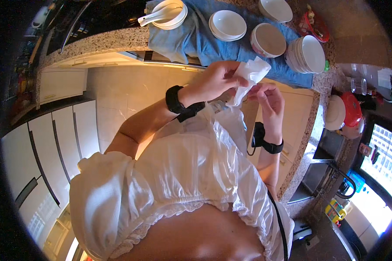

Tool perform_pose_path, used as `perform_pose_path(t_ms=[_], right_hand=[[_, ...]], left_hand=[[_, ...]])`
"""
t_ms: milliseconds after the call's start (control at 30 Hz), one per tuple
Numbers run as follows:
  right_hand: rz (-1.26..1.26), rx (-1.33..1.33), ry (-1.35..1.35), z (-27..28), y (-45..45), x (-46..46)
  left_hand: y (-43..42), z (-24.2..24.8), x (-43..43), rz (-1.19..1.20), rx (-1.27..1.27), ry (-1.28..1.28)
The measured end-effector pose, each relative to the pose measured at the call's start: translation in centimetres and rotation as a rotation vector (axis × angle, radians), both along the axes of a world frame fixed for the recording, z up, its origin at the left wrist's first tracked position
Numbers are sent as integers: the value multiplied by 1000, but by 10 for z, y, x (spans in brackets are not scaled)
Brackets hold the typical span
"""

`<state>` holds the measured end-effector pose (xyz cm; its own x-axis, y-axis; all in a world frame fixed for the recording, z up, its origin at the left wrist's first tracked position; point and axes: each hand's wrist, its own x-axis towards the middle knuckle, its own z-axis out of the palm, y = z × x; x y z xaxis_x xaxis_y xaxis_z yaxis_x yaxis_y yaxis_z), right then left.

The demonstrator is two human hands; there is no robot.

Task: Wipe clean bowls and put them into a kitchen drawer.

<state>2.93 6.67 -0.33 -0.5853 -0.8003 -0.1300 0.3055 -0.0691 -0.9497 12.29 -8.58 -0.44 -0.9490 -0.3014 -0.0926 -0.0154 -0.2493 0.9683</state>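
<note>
A crumpled white paper tissue [253, 70] is pinched in my left hand [215, 80], between thumb and fingers. My right hand [270, 99] is close beside the tissue's lower edge, fingers bent; whether its fingertips grip the tissue I cannot tell. Both hands are in front of the counter edge, with a blue cloth [196, 42] just beyond. On that cloth stand stacked white bowls [228, 24], a pink-patterned bowl [268, 39], a taller bowl stack [308, 53] and, at the left, bowls with a white ceramic spoon [156, 16] laid across them.
A red basket [318, 29] stands behind the bowls. On the right counter are a red plastic lid or dish [351, 109], a double sink [328, 143] with a dark faucet [349, 184], and a yellow container [335, 210]. A black hob [85, 26] is at the upper left.
</note>
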Motion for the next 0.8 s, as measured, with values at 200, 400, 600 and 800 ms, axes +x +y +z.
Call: perform_pose_path(t_ms=[200, 400, 600, 800], right_hand=[[-16, 50, 302, -10, -6, 8], [-20, -52, 50, -7, 6, -5], [-139, -58, -171, -15, 24, -16], [-226, -56, -148, -25, 34, -20]], left_hand=[[6, -9, -1, -81, -80, -18], [-9, -3, 2, -1, -21, -48], [-26, -25, 8, 225, 172, -30], [-37, -11, 18, 187, 182, 2]])
